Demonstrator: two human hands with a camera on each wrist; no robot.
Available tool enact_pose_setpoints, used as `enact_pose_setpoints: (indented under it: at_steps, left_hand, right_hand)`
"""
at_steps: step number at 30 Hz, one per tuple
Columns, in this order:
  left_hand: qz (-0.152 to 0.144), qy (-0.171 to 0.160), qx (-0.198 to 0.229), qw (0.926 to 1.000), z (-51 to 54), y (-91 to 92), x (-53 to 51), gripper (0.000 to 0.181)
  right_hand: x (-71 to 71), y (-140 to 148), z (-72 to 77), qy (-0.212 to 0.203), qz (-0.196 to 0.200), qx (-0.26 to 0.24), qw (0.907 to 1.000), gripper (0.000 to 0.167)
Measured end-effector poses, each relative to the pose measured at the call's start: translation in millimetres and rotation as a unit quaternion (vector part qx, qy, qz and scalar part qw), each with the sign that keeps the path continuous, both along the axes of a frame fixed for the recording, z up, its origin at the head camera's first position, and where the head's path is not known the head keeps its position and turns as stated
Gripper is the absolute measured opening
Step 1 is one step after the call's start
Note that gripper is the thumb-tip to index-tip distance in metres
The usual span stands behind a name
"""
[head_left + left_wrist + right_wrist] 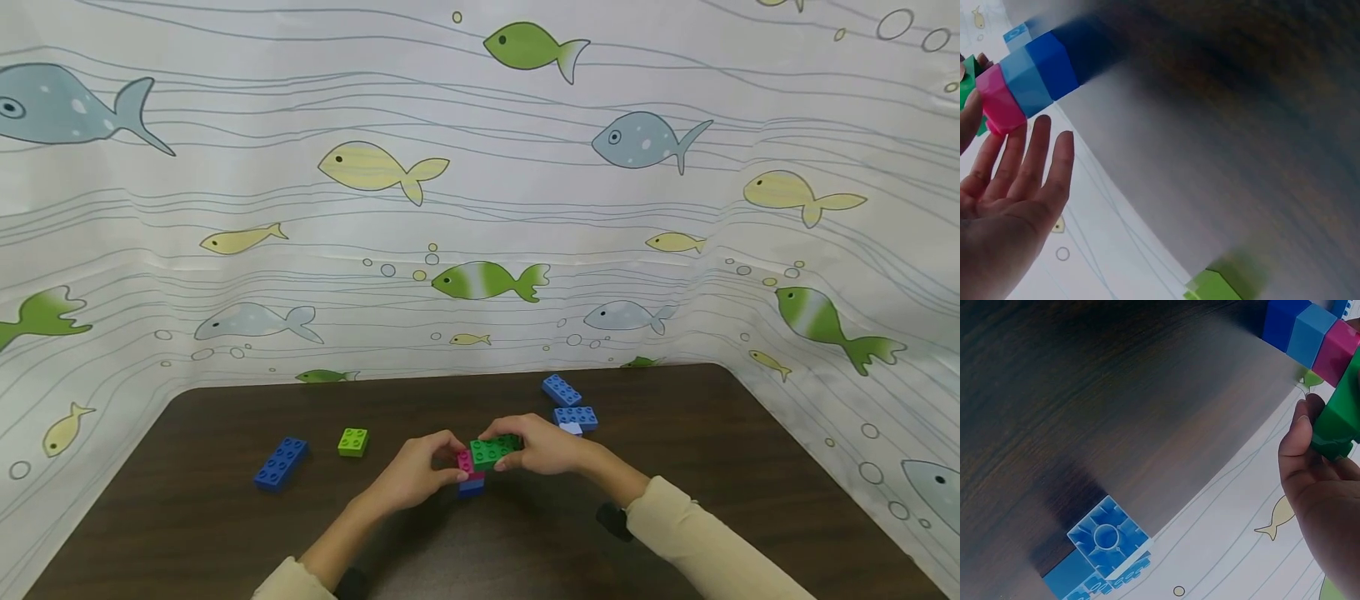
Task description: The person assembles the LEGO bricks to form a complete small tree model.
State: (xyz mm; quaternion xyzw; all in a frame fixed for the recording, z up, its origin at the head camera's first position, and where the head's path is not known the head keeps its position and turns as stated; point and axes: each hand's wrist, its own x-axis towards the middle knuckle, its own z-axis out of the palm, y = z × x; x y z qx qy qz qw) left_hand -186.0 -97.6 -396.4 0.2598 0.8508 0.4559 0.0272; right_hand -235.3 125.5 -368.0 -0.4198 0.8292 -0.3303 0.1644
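A small stack of toy building bricks stands mid-table: a dark blue brick at the bottom, a lighter blue brick above it and a pink brick on top. My left hand pinches the pink brick between thumb and fingers. From the other side, my right hand grips a green brick by its long sides. The green brick's left end meets the pink one at the top of the stack; whether they are locked together I cannot tell. Part of the green brick is hidden by the right fingers.
On the left lie a long blue brick and a lime green brick. Behind the right hand are two blue bricks, one farther back and one nearer. A square light blue brick lies tipped with its hollow underside showing.
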Motion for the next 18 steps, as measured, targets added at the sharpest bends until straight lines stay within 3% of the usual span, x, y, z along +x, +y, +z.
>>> enact_pose_setpoints:
  at_steps: [6, 9, 14, 18]
  left_hand:
    - [-0.022, -0.014, -0.005, 0.9996, 4.5, -4.4, 1.3, 0.028]
    - [-0.019, -0.014, -0.015, 0.9996, 6.9, -10.4, 1.4, 0.036]
    - [0.014, 0.003, -0.043, 0.9990, 13.4, -26.6, 0.2, 0.040]
    - [0.059, 0.011, -0.050, 0.9970, 23.6, -44.2, 1.3, 0.039]
  right_hand:
    - [1.4, -0.2, 1.5, 0.001, -0.004, 0.000, 1.0000, 0.029]
    - [1.7, -0.3, 2.4, 0.001, -0.006, 0.003, 1.0000, 0.029]
    - [2.3, -0.8, 3.6, 0.000, -0.011, 0.011, 0.9999, 0.030]
    - [2.3, -0.6, 3.6, 0.002, -0.014, 0.015, 0.9998, 0.031]
